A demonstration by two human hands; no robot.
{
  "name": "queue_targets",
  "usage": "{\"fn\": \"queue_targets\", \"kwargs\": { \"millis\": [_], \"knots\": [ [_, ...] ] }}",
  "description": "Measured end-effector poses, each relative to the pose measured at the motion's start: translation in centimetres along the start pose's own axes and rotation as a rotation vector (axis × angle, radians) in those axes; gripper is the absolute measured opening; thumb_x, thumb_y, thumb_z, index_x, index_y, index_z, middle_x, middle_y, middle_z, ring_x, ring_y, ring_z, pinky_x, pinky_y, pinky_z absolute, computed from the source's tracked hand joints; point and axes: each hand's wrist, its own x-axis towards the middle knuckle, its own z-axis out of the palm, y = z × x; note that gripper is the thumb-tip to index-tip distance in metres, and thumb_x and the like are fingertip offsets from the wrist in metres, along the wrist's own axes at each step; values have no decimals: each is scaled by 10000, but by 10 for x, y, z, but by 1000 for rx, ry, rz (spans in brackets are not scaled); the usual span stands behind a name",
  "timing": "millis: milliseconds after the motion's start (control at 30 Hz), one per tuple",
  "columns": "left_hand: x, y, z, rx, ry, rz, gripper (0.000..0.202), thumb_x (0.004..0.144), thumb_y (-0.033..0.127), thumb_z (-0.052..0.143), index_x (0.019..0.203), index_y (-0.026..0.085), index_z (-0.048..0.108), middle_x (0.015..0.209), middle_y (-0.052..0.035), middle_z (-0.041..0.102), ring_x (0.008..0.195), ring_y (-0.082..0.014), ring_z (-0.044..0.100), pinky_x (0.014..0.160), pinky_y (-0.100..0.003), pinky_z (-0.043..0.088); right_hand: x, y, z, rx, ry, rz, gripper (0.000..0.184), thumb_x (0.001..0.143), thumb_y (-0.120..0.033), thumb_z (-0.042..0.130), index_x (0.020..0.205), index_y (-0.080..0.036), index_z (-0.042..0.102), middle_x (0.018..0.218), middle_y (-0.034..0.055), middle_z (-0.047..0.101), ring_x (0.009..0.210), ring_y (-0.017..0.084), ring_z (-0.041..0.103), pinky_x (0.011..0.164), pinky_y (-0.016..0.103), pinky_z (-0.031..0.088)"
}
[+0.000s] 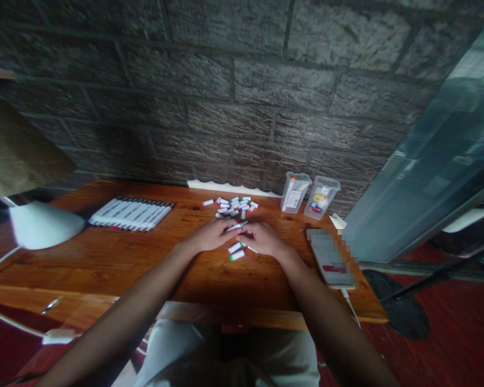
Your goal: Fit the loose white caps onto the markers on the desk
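Observation:
My left hand [214, 235] and my right hand [264, 238] meet over the middle of the wooden desk. Between them is a slim white marker [237, 226], with the fingers of my left hand closed round it. The curled fingers of my right hand pinch at its near side, though their exact grip is partly hidden. A thin white piece [251, 249] shows under my right hand; its kind is unclear. Just below the hands lie two white marker caps with green ends [236, 256]. Beyond them is a loose cluster of white caps [234, 207] with coloured ends.
Several white markers [131, 214] lie side by side in a row at left, near a lamp [44, 226]. Two clear plastic containers [321, 199] stand at back right by the brick wall. A phone or tablet [333, 260] with a cable lies at the right edge.

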Motion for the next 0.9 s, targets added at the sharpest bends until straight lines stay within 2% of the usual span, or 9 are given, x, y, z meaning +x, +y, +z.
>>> {"fn": "queue_targets", "kwargs": {
  "millis": [400,633,900],
  "knots": [
    [1,-1,1,21,10,-19,450,967,508,411,821,145,634,723,-15,594,677,-121,514,627,-208,375,1,0,0,5,2,17,246,878,-353,573,948,-172,724,813,23,719,675,100,594,618,192,366],
    [0,0,0,12,8,-18,430,964,505,422,866,154,651,795,-26,636,730,-130,545,657,-204,391,0,1,-1,9,4,13,243,880,-355,566,943,-179,722,817,21,720,667,97,593,612,194,360],
    [0,-2,1,9,10,-13,428,964,501,426,865,152,652,772,-23,627,710,-126,531,649,-203,385,1,1,0,11,1,28,257,875,-369,567,958,-182,722,823,23,723,689,104,611,614,193,370]
  ]
}}
